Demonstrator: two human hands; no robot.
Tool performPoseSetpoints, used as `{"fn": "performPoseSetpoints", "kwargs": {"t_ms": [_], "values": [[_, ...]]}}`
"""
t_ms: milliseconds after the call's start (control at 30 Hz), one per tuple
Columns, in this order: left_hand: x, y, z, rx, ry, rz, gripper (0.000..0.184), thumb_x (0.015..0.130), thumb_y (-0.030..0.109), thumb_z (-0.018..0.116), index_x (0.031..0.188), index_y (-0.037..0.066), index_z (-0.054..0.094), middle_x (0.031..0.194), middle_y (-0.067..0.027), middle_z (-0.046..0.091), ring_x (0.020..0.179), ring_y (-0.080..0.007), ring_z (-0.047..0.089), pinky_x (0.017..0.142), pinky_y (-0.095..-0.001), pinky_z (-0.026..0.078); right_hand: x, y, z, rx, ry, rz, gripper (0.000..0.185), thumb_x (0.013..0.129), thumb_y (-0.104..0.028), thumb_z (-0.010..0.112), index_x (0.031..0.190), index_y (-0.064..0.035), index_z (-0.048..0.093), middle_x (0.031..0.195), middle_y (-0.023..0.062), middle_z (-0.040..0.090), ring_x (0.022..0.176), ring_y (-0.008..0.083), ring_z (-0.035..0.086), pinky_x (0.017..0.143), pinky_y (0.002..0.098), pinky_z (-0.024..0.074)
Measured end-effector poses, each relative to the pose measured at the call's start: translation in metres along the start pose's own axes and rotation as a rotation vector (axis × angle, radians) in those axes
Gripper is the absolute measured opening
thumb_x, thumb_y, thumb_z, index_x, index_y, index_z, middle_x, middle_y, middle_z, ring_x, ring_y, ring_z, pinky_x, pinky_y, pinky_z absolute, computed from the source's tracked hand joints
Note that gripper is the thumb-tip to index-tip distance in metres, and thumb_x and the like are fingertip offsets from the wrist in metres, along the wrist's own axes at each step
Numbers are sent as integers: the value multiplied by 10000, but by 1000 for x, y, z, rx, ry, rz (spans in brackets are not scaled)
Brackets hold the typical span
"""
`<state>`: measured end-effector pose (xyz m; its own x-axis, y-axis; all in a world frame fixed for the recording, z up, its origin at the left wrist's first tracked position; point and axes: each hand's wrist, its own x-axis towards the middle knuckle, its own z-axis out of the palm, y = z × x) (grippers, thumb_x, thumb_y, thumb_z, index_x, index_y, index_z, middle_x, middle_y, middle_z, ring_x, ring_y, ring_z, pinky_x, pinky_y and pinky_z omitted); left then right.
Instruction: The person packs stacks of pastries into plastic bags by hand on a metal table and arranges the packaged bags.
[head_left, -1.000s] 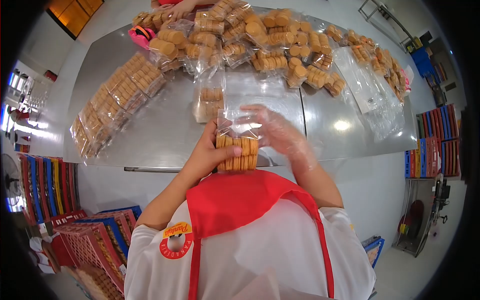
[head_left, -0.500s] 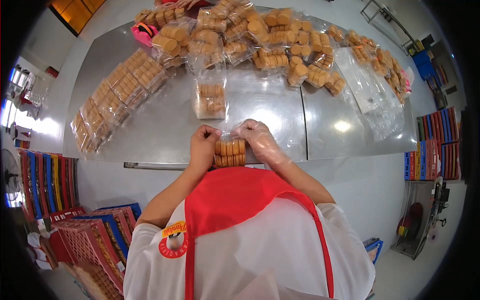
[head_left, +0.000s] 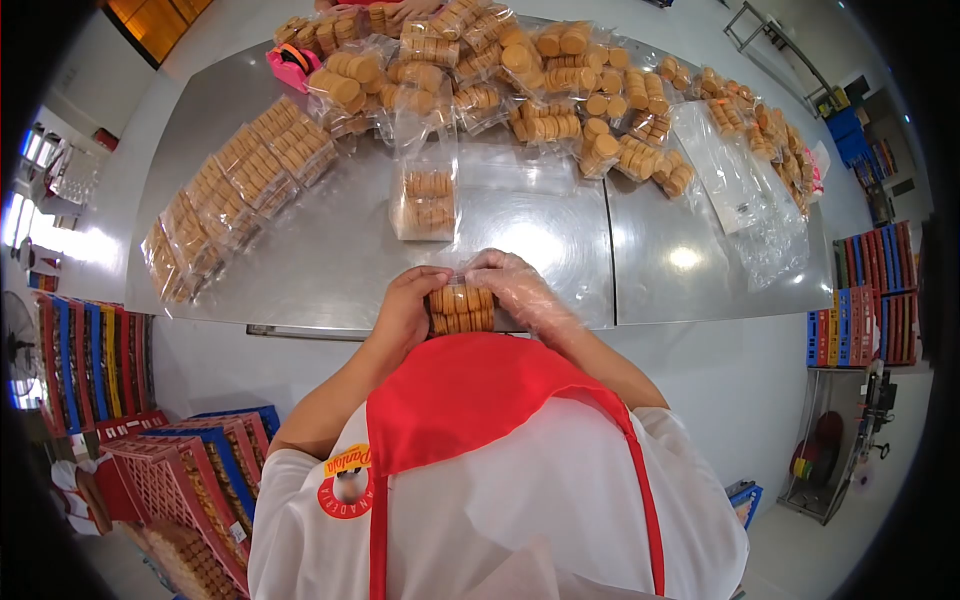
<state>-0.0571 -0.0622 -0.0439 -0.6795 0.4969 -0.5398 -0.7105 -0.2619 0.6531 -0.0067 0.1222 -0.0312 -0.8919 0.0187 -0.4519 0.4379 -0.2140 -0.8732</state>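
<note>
A clear plastic bag of round cookies stands at the table's near edge, against the red apron, its cookies stacked in two rows. My left hand, bare, pinches the bag's top edge from the left, thumb and fingers pressed together. In a clear plastic glove, my right hand grips the same top edge from the right. Both sets of fingertips sit close together just above the cookies. Straight ahead lies another cookie bag with its plastic top stretched away from me.
Filled cookie bags line the table's left side. A large heap of bagged cookies covers the back, near a pink tape dispenser. Flat plastic bags lie right. Another person's hands show at the far edge. Crates stand lower left.
My hands have drawn slightly closer together, and the bag's loose top has come down nearer the cookies. At the far edge the other person's hands have shifted right.
</note>
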Motion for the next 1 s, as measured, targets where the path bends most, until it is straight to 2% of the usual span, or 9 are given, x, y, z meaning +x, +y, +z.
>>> {"fn": "performPoseSetpoints", "kwargs": {"t_ms": [67, 167, 333, 500, 567, 700, 800, 900, 1000], "values": [[-2, 0, 1, 23, 42, 36, 183, 923, 64, 582, 1057, -57, 619, 979, -126, 647, 921, -213, 641, 865, -350, 534, 2, 5, -3, -73, -19, -31, 227, 921, -219, 639, 987, -4, 671, 956, 74, 660, 931, 146, 580, 865, 284, 460], [-6, 5, 4, 49, 56, 30, 195, 910, 58, 593, 1057, -64, 634, 999, -131, 653, 924, -218, 641, 857, -349, 533, -4, -6, 2, -161, 34, -30, 217, 920, -193, 634, 1007, 1, 680, 944, 70, 660, 919, 147, 580, 867, 283, 461], [-9, 14, -8, 78, -69, 7, 198, 880, 32, 594, 1041, -59, 664, 1047, -122, 668, 959, -211, 630, 877, -352, 517, -9, -17, 0, -147, 37, 161, 196, 922, -147, 620, 1015, 12, 688, 964, 75, 684, 941, 153, 595, 894, 292, 464], [-6, 14, -15, 242, -68, -4, 226, 880, 24, 569, 1072, -41, 668, 1111, -117, 659, 1044, -220, 610, 942, -355, 485, -2, 1, -7, 18, -73, -16, 214, 913, -94, 594, 1059, 25, 696, 1039, 95, 704, 1004, 164, 607, 960, 298, 458], [-3, 12, -25, 170, -157, 3, 250, 878, 28, 570, 1102, -31, 664, 1157, -113, 639, 1069, -220, 609, 956, -352, 479, -2, 1, -11, 28, -100, -1, 238, 905, -70, 583, 1089, 32, 695, 1067, 100, 705, 1029, 173, 609, 992, 303, 449], [-9, 14, -26, 138, -306, 24, 310, 858, -7, 586, 1160, -9, 653, 1237, -101, 591, 1149, -217, 579, 994, -346, 455, -14, -17, -6, 59, -97, 29, 234, 914, -61, 567, 1097, 15, 691, 1025, 87, 676, 985, 167, 610, 960, 299, 476], [-5, 8, -29, 412, -332, 259, 296, 871, -44, 605, 1156, 8, 666, 1206, -79, 598, 1105, -167, 575, 929, -303, 477, -7, 1, -13, 104, -143, -6, 238, 916, -48, 582, 1122, 11, 685, 1046, 74, 670, 1015, 164, 605, 969, 299, 471], [-4, 8, -32, 427, -336, 283, 285, 867, -60, 623, 1136, 12, 684, 1226, -69, 585, 1118, -165, 570, 931, -298, 477, -9, 8, -16, 135, -208, -69, 241, 918, -58, 615, 1139, 8, 682, 1062, 67, 664, 1029, 156, 600, 957, 300, 476], [0, 4, -37, 501, -315, 322, 277, 866, -42, 631, 1134, 4, 688, 1232, -91, 582, 1185, -195, 542, 997, -321, 435, -7, 15, -16, 91, -191, -131, 231, 925, -79, 633, 1133, 7, 682, 1071, 63, 663, 1026, 153, 597, 937, 301, 484]]}}
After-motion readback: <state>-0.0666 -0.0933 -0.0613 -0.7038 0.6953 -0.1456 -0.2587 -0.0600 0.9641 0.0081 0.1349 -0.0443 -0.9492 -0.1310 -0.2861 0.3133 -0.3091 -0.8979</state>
